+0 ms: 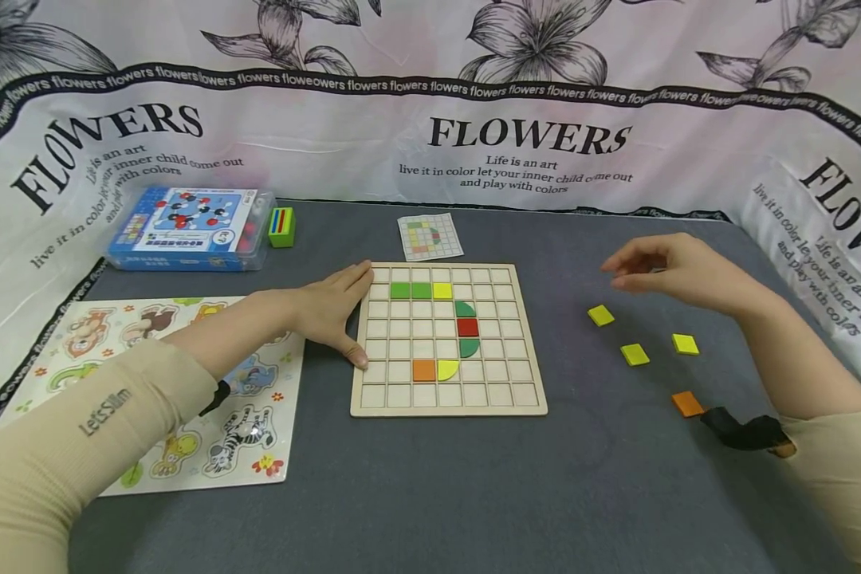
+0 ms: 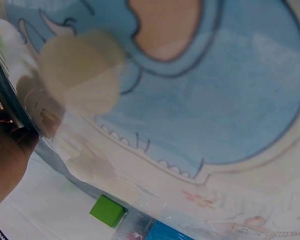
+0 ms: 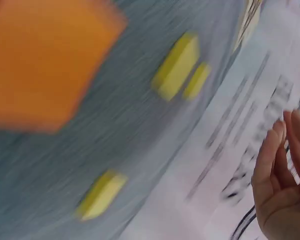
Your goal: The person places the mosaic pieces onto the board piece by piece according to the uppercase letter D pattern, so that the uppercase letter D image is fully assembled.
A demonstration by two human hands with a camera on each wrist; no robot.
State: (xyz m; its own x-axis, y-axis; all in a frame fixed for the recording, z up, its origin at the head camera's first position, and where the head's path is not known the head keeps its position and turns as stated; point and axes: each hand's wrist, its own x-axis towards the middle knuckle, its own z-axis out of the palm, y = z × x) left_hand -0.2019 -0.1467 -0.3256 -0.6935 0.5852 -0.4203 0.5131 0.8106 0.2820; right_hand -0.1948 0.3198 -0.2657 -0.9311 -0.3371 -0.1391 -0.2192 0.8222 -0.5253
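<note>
My left hand (image 1: 332,309) lies along the left edge of a wooden grid board (image 1: 448,406), thumb and fingers spread. On the board, two green square tiles (image 1: 410,291) and a yellow square tile (image 1: 442,291) form a row. Below and to the right, a red square tile (image 1: 467,328) sits between two green rounded tiles. Lower down, an orange square tile (image 1: 423,371) adjoins a yellow rounded tile (image 1: 448,370). My right hand (image 1: 682,271) hovers at the right, fingers loosely bent and holding nothing. Three yellow tiles (image 1: 601,316) and an orange tile (image 1: 687,404) lie below it.
A small pattern card (image 1: 430,237) lies behind the board. An animal picture board (image 1: 276,466) is under my left forearm. At the back left are a blue-lidded plastic box (image 1: 186,227) and a green block (image 1: 282,227) with colored stripes. A printed flower cloth (image 1: 316,151) hangs behind.
</note>
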